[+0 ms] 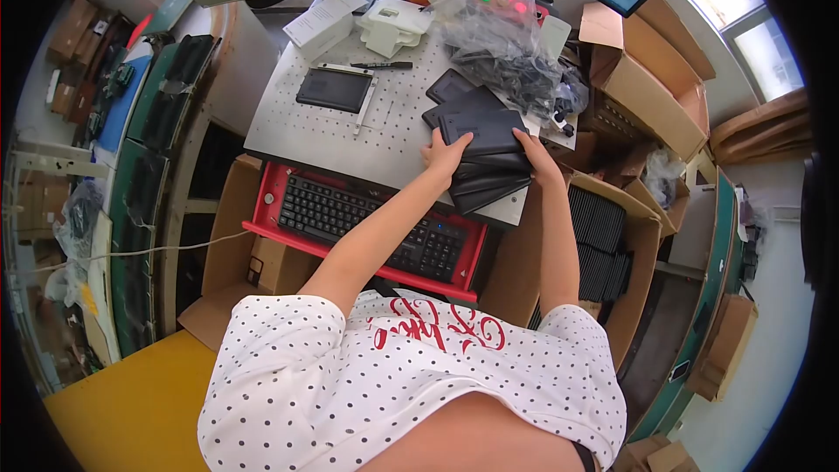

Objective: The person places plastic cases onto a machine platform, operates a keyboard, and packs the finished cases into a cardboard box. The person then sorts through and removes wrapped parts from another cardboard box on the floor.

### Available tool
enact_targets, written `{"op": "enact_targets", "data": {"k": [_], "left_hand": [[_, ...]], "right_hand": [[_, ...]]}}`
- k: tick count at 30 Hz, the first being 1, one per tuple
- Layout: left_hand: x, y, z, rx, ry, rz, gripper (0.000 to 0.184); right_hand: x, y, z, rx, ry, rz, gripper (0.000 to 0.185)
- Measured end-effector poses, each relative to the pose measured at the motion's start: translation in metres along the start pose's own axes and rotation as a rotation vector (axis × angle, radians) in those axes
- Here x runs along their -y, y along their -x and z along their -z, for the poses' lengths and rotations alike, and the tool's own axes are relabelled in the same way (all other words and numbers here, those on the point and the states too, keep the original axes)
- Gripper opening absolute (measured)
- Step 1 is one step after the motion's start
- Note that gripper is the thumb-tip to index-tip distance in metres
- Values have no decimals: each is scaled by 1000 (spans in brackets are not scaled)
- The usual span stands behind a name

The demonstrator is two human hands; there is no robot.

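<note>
Black case (486, 128) | between left hand (446, 156) and right hand (540, 160) | touching both

A loose stack of flat, black, rectangular cases (491, 185) lies near the front right edge of the grey, dotted table (293, 135). The cases are thin, with rounded corners, and sit at differing angles, so their edges fan out unevenly. The top case (481, 128) shows a dark, matte face and is held between two hands: the left hand (444, 156) grips its left edge, thumb on the face, and the right hand (542, 161) grips its right edge. Beyond it, two more cases overlap, turned askew; the farther one (449, 86) is partly covered. Below, several cases stick out toward the person, their corners staggered. How many there are cannot be told.
</note>
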State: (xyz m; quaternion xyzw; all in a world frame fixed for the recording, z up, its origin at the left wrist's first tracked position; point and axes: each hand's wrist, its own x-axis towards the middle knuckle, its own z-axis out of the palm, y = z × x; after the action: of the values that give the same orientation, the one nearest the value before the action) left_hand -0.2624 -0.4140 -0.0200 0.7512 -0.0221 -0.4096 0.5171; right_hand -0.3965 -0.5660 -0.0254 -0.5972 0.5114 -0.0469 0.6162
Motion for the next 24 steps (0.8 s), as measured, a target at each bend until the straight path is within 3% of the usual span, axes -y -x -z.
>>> {"op": "enact_targets", "data": {"k": [4, 7, 10, 17, 20, 24], "left_hand": [[3, -2, -1, -21, 64, -19, 70], [3, -6, 4, 65, 131, -102, 66], [5, -9, 7, 78, 128, -116, 61], [10, 0, 12, 88, 202, -195, 65], [21, -6, 18, 98, 107, -228, 71], [1, 8, 20, -142, -296, -265, 74]], "right_hand": [[-9, 0, -6, -100, -14, 74, 73], [2, 21, -14, 2, -285, 55, 68], [15, 44, -19, -60, -293, -98, 61], [-10, 40, -27, 81, -629, -47, 53], [-20, 45, -30, 97, -713, -63, 52], [-20, 43, -39, 77, -773, -121, 52]]}}
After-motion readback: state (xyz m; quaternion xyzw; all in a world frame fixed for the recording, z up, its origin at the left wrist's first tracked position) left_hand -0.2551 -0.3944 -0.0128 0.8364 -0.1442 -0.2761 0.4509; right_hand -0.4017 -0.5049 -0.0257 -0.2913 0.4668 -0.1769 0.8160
